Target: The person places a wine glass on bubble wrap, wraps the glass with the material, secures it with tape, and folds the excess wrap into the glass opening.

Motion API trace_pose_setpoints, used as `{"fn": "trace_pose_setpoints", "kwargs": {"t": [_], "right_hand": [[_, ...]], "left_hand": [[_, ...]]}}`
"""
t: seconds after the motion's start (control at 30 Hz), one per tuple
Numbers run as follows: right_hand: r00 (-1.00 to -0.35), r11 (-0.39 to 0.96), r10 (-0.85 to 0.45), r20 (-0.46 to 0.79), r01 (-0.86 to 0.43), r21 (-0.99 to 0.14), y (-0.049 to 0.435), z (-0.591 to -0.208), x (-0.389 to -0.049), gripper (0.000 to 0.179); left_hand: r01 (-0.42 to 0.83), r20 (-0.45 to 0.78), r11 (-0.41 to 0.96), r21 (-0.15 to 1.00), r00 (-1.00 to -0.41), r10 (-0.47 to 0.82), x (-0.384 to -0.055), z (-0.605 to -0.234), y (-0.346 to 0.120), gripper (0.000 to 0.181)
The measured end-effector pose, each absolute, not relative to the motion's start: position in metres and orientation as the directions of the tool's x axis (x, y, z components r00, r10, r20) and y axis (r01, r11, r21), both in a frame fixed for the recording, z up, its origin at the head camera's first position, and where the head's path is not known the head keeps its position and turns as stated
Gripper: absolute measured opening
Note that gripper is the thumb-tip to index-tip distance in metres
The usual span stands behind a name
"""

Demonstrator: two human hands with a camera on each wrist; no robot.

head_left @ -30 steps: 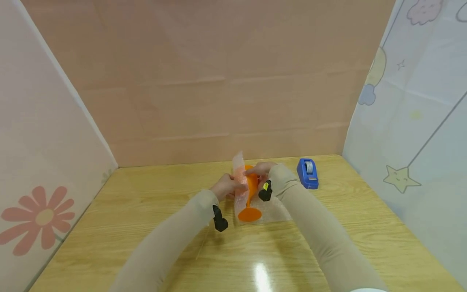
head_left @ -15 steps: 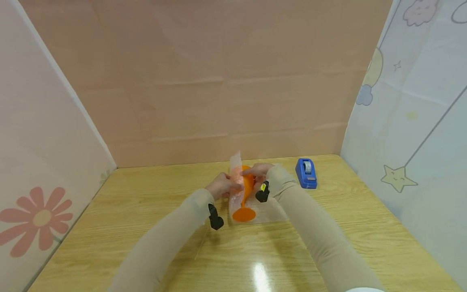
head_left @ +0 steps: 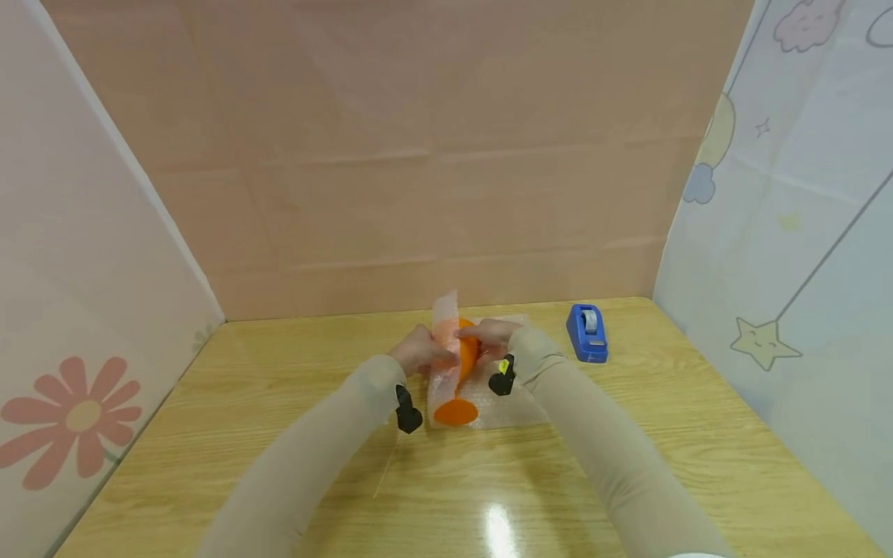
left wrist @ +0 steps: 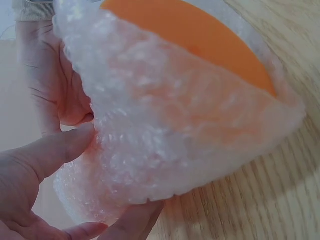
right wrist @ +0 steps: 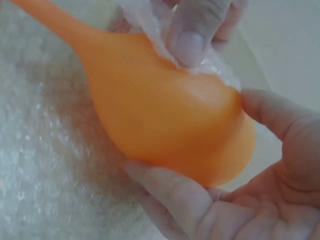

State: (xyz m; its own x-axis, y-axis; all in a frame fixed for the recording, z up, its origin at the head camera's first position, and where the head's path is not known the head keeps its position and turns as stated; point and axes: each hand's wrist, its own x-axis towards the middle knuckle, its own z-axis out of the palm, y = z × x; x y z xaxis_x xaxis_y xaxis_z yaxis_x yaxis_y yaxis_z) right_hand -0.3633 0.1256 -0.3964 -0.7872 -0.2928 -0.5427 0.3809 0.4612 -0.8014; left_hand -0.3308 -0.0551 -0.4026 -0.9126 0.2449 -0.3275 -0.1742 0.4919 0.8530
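An orange wine glass (head_left: 456,412) lies on a sheet of bubble wrap (head_left: 508,412), its round foot toward me. The wrap's left side is folded up over the glass, covering part of the bowl and stem. My left hand (head_left: 418,350) pinches this folded flap, thumb on top in the left wrist view, where the foot (left wrist: 205,42) shows past the wrap (left wrist: 140,110). From the right, my right hand (head_left: 491,333) grips the bowl near its mouth. In the right wrist view its thumb and fingers lie on opposite sides of the smooth bowl (right wrist: 160,100).
A blue tape dispenser (head_left: 587,333) with a roll of clear tape stands on the wooden table (head_left: 300,372), right of the wrap. A brown backdrop (head_left: 418,194) rises behind the table, with printed panels along both sides.
Both hands and the wine glass have shifted a little to the left across the bubble wrap. The flap covers more of the stem now, and more bare wrap shows at the right.
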Motion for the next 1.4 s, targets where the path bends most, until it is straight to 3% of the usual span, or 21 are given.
{"fn": "trace_pose_setpoints", "kwargs": {"t": [0.17,0.37,0.47,0.7,1.07,1.2,1.4], "right_hand": [[-0.768,0.453,-0.334,-0.546,0.377,-0.807,0.133,-0.400,-0.366,0.039],[-0.770,0.617,-0.277,-0.575,0.316,-0.721,0.140,-0.394,-0.366,0.050],[-0.791,0.633,-0.244,-0.562,0.309,-0.710,0.140,-0.387,-0.363,0.055],[-0.832,0.705,-0.241,-0.500,0.205,-0.679,0.129,-0.370,-0.352,0.027],[-0.843,0.694,-0.224,-0.488,0.214,-0.688,0.121,-0.369,-0.341,0.030],[-0.844,0.694,-0.198,-0.499,0.239,-0.679,0.120,-0.368,-0.342,0.041],[-0.826,0.681,-0.213,-0.522,0.257,-0.686,0.119,-0.366,-0.350,0.053]], "left_hand": [[-0.159,-0.319,0.527,0.835,-0.920,0.228,-0.333,-0.405,-0.048,0.067],[-0.139,-0.295,0.556,0.820,-0.934,0.201,-0.334,-0.409,-0.038,0.089],[-0.127,-0.282,0.558,0.820,-0.938,0.202,-0.333,-0.408,-0.033,0.093],[-0.116,-0.280,0.591,0.799,-0.940,0.194,-0.329,-0.403,-0.027,0.089],[-0.124,-0.305,0.584,0.802,-0.926,0.222,-0.324,-0.406,-0.028,0.111],[-0.118,-0.308,0.553,0.825,-0.914,0.264,-0.324,-0.405,-0.032,0.106],[-0.209,-0.355,0.422,0.882,-0.884,0.304,-0.331,-0.404,-0.049,0.061]]}}
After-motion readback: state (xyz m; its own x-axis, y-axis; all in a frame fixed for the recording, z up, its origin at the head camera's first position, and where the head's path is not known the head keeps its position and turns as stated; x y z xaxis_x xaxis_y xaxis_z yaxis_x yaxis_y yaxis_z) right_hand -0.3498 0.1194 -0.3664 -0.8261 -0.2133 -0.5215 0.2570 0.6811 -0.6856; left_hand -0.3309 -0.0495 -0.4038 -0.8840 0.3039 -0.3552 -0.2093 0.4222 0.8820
